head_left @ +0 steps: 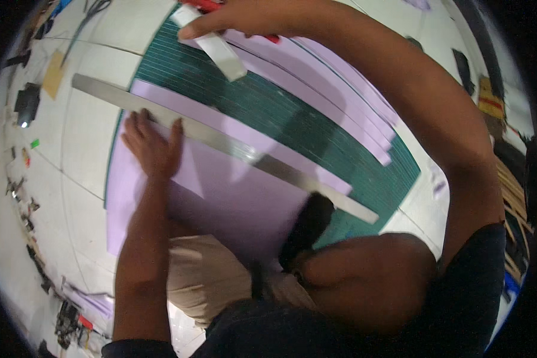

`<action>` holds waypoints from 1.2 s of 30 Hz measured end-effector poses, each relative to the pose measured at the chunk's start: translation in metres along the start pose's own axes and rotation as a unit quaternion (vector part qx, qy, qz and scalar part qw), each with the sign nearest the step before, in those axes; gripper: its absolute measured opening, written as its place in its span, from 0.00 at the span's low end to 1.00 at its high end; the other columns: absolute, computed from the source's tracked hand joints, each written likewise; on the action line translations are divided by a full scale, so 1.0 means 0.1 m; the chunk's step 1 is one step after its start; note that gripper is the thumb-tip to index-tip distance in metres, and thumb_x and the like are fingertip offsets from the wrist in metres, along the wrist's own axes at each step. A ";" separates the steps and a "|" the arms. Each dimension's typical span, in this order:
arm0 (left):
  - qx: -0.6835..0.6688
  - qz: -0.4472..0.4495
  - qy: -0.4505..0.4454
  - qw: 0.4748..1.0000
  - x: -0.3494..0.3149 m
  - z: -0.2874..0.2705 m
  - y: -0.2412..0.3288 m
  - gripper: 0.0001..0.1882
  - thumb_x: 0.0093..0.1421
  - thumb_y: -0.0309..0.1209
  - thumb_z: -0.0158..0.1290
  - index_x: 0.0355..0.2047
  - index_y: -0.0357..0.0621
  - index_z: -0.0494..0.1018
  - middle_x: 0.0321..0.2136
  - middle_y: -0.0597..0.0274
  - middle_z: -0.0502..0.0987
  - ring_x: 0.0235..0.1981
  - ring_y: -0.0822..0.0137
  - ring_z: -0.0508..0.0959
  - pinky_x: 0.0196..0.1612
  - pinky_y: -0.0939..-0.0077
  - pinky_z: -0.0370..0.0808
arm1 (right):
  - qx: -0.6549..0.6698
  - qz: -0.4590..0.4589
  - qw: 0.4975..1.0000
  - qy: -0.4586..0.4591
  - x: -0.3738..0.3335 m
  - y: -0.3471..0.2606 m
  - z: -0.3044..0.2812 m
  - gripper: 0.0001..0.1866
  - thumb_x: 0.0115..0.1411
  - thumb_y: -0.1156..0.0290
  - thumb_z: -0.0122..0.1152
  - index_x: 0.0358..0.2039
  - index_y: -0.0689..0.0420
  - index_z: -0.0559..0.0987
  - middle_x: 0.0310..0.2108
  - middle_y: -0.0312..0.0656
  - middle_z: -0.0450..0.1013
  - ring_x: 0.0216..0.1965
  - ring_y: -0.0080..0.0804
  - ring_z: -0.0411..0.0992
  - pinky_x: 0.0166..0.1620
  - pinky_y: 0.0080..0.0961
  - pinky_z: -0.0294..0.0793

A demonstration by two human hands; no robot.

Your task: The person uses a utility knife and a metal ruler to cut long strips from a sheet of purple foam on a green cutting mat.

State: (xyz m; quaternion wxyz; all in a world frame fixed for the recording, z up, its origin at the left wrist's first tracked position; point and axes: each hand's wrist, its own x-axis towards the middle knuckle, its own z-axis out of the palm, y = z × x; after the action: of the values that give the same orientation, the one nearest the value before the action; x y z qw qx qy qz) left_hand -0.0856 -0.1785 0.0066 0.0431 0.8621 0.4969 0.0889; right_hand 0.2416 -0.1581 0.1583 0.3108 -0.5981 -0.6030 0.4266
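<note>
A long metal ruler [230, 145] lies slantwise across a lilac foam sheet [221, 170] on a green cutting mat [268, 107]. My left hand [152, 143] rests flat on the sheet, fingers spread, with its fingertips at the ruler's edge. Beyond the ruler shows a lilac margin of the sheet. At the far side of the mat, my right hand [238, 18] closes on a white rectangular bar [224, 56], thumb along its side. Something red [206, 5] shows beside and under that hand; its kind is partly hidden. Several lilac strips [316, 95] lie under and beyond my right forearm.
Scissors [92, 12] lie on the white tiled floor [83, 137] at far left. A dark device [27, 104] and small scattered items line the left side. My dark-covered foot [309, 224] presses near the ruler's right end. Wooden sticks [513, 191] stand at the right.
</note>
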 end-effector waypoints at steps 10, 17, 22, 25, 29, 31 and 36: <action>-0.056 0.023 -0.148 0.987 0.22 -0.35 -0.03 0.56 0.48 0.58 0.66 0.64 0.32 0.54 0.61 0.34 0.56 0.64 0.41 0.57 0.64 0.46 0.59 | 0.066 0.367 0.921 0.113 -3.35 0.12 0.22 0.24 0.59 0.62 0.68 0.49 0.59 0.70 0.35 0.40 0.72 0.36 0.27 0.73 0.40 0.26 0.74; -0.055 0.042 -0.144 0.987 0.15 -0.29 -0.10 0.60 0.44 0.62 0.67 0.64 0.32 0.54 0.62 0.33 0.55 0.64 0.40 0.55 0.65 0.46 0.55 | -0.004 0.418 0.896 0.147 -4.28 -0.08 0.34 0.22 0.63 0.64 0.62 0.55 0.55 0.68 0.34 0.39 0.74 0.29 0.21 0.72 0.23 0.19 0.67; -0.099 0.039 -0.079 0.991 0.15 -0.25 -0.14 0.58 0.42 0.62 0.68 0.62 0.32 0.58 0.61 0.32 0.57 0.63 0.39 0.57 0.65 0.46 0.55 | 0.044 0.396 0.867 0.299 -4.49 -0.15 0.63 0.23 0.64 0.64 0.61 0.56 0.55 0.68 0.36 0.38 0.74 0.34 0.24 0.75 0.25 0.21 0.69; -0.113 0.042 -0.060 0.991 0.08 -0.17 0.02 0.57 0.42 0.62 0.68 0.60 0.32 0.60 0.61 0.32 0.58 0.63 0.38 0.58 0.64 0.44 0.56 | 0.037 0.366 0.855 0.366 -4.61 -0.08 0.69 0.24 0.63 0.61 0.62 0.56 0.54 0.68 0.37 0.39 0.75 0.35 0.24 0.75 0.27 0.22 0.72; -0.076 0.022 -0.084 0.993 0.11 -0.30 -0.11 0.58 0.43 0.64 0.66 0.62 0.34 0.58 0.63 0.31 0.54 0.66 0.37 0.52 0.65 0.40 0.49 | 0.041 0.378 0.851 0.362 -4.46 0.01 0.89 0.24 0.63 0.61 0.62 0.55 0.54 0.67 0.37 0.37 0.74 0.35 0.25 0.76 0.27 0.21 0.70; -0.071 0.017 -0.083 0.994 0.11 -0.30 -0.14 0.58 0.43 0.64 0.66 0.62 0.34 0.58 0.63 0.31 0.54 0.66 0.37 0.52 0.65 0.40 0.49 | 0.077 0.376 0.842 0.378 -4.40 0.01 0.92 0.25 0.62 0.61 0.63 0.55 0.55 0.67 0.37 0.37 0.74 0.34 0.24 0.76 0.26 0.21 0.69; -0.079 0.039 -0.068 0.994 0.10 -0.18 -0.09 0.57 0.44 0.64 0.66 0.61 0.34 0.58 0.62 0.29 0.54 0.66 0.37 0.52 0.65 0.41 0.49 | 0.093 0.379 0.827 0.406 -4.46 0.32 0.97 0.24 0.61 0.60 0.65 0.52 0.58 0.70 0.35 0.37 0.75 0.33 0.23 0.75 0.25 0.22 0.68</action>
State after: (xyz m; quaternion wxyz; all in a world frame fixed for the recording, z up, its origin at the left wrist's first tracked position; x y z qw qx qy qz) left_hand -0.0920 -0.1659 0.0240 0.1409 0.8789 0.4501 0.0710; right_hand 0.2111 -0.6143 0.1471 0.3954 -0.8671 -0.1061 0.2839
